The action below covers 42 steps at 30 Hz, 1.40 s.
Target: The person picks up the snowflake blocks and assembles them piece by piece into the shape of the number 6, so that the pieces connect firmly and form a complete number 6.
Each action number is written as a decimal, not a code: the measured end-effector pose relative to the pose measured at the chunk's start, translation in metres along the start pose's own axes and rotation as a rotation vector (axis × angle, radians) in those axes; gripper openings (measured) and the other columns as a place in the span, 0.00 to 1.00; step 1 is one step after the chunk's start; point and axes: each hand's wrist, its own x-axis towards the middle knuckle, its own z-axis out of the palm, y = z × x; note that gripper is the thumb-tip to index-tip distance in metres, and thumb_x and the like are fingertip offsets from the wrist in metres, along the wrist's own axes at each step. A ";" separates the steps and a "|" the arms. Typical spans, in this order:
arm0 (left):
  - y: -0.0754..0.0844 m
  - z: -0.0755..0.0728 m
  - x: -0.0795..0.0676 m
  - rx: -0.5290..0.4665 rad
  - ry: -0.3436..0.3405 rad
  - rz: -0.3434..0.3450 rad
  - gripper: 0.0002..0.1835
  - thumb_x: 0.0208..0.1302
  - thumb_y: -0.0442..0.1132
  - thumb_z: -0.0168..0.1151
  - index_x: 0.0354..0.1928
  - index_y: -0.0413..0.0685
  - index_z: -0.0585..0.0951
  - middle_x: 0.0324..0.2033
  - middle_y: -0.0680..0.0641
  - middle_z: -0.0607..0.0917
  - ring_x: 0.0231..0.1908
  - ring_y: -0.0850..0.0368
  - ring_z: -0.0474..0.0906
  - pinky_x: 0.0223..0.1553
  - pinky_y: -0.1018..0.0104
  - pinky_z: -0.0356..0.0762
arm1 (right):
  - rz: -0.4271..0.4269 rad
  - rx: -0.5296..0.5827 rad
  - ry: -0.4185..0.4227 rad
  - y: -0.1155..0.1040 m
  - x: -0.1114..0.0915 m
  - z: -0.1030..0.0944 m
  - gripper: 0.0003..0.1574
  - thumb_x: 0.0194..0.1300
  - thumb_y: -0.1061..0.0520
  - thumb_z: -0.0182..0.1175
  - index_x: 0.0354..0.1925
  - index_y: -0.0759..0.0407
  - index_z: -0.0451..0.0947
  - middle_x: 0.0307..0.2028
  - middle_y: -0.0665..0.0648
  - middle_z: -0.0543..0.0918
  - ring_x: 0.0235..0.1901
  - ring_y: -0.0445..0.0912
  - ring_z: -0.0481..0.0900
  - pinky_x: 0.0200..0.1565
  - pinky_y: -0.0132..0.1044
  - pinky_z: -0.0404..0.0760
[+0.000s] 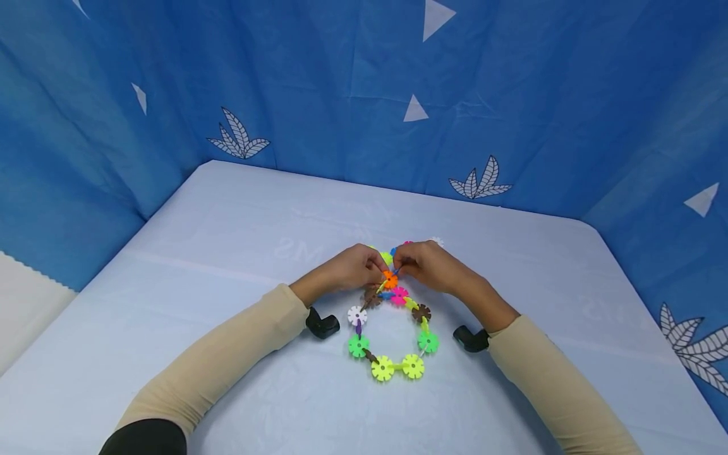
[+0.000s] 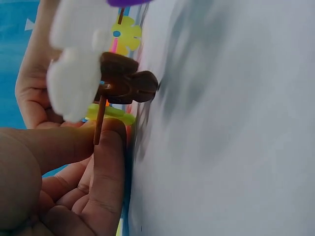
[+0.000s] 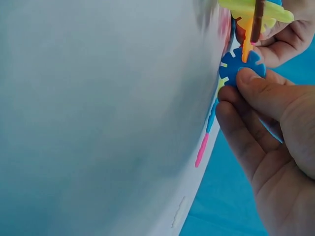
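Observation:
A ring of linked snowflake discs, notched round plastic pieces in several colours, lies on the table. At its far side my left hand [image 1: 354, 266] pinches the orange snowflake disc [image 1: 390, 279]; a brown disc [image 2: 120, 81] stands close to its thumb in the left wrist view. My right hand [image 1: 429, 265] grips a blue snowflake disc [image 3: 236, 69] between thumb and forefinger. The blue disc's edge meets the edge of the orange one; how deep the slots sit is unclear. A pink disc [image 1: 400, 296] sits just below the orange one in the head view.
Beyond the hands lie more discs, among them a yellow one [image 1: 387, 258] and a white one [image 1: 436, 241], partly hidden. The near end of the ring has yellow discs [image 1: 383, 368] and green discs [image 1: 359, 345]. A blue curtain [image 1: 352, 95] hangs behind the white table [image 1: 273, 404].

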 end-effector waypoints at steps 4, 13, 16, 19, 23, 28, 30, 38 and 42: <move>0.001 -0.001 -0.002 0.035 -0.003 0.003 0.04 0.69 0.30 0.64 0.43 0.39 0.83 0.30 0.47 0.85 0.30 0.56 0.78 0.37 0.65 0.77 | -0.007 0.006 -0.025 0.001 0.001 -0.001 0.12 0.64 0.72 0.66 0.40 0.59 0.81 0.37 0.52 0.83 0.39 0.46 0.81 0.46 0.40 0.83; -0.002 -0.005 -0.013 0.107 0.017 -0.032 0.07 0.69 0.36 0.65 0.44 0.42 0.82 0.29 0.49 0.85 0.30 0.56 0.79 0.38 0.63 0.76 | -0.106 -0.086 -0.061 -0.001 0.020 -0.010 0.16 0.67 0.71 0.63 0.51 0.62 0.83 0.45 0.57 0.84 0.46 0.48 0.81 0.51 0.44 0.81; -0.003 -0.009 -0.019 0.135 0.044 -0.037 0.07 0.69 0.38 0.65 0.44 0.43 0.81 0.28 0.49 0.85 0.29 0.55 0.80 0.37 0.63 0.76 | -0.132 -0.084 -0.119 -0.007 0.034 -0.013 0.15 0.67 0.70 0.63 0.51 0.62 0.84 0.44 0.57 0.84 0.45 0.49 0.81 0.51 0.43 0.81; -0.006 -0.013 -0.025 0.145 0.053 -0.033 0.06 0.69 0.39 0.64 0.42 0.44 0.81 0.26 0.48 0.85 0.28 0.55 0.78 0.35 0.62 0.74 | -0.127 -0.089 -0.186 -0.012 0.047 -0.013 0.17 0.67 0.69 0.64 0.53 0.59 0.85 0.44 0.58 0.83 0.43 0.49 0.80 0.49 0.41 0.80; -0.009 -0.015 -0.028 0.134 0.016 0.002 0.05 0.70 0.38 0.65 0.38 0.44 0.83 0.25 0.48 0.84 0.26 0.55 0.76 0.33 0.64 0.73 | -0.070 -0.100 -0.298 -0.015 0.059 -0.012 0.18 0.68 0.66 0.65 0.54 0.54 0.86 0.41 0.57 0.80 0.40 0.48 0.76 0.44 0.38 0.78; -0.008 -0.015 -0.029 0.121 -0.024 0.025 0.04 0.69 0.37 0.66 0.39 0.44 0.83 0.26 0.49 0.84 0.25 0.56 0.76 0.30 0.65 0.73 | -0.042 -0.131 -0.368 -0.016 0.065 -0.012 0.17 0.66 0.64 0.68 0.51 0.51 0.87 0.39 0.56 0.77 0.40 0.48 0.74 0.41 0.38 0.76; -0.007 -0.015 -0.029 0.121 -0.029 0.025 0.04 0.69 0.37 0.65 0.39 0.44 0.83 0.26 0.49 0.84 0.25 0.56 0.76 0.30 0.65 0.73 | -0.036 -0.149 -0.370 -0.015 0.066 -0.012 0.17 0.65 0.64 0.69 0.51 0.50 0.87 0.40 0.56 0.77 0.42 0.48 0.75 0.43 0.38 0.77; -0.007 -0.015 -0.024 0.115 -0.024 0.002 0.05 0.71 0.37 0.62 0.38 0.44 0.83 0.25 0.47 0.83 0.25 0.56 0.76 0.31 0.65 0.74 | 0.056 -0.054 -0.241 -0.012 0.057 -0.013 0.08 0.67 0.65 0.67 0.40 0.56 0.78 0.39 0.55 0.79 0.41 0.49 0.76 0.46 0.40 0.79; -0.006 -0.015 -0.022 0.096 -0.028 -0.011 0.06 0.72 0.36 0.59 0.39 0.43 0.83 0.26 0.47 0.83 0.25 0.56 0.77 0.30 0.65 0.76 | 0.124 0.054 -0.119 -0.007 0.045 -0.015 0.05 0.70 0.64 0.63 0.41 0.57 0.75 0.37 0.54 0.81 0.36 0.50 0.76 0.39 0.41 0.78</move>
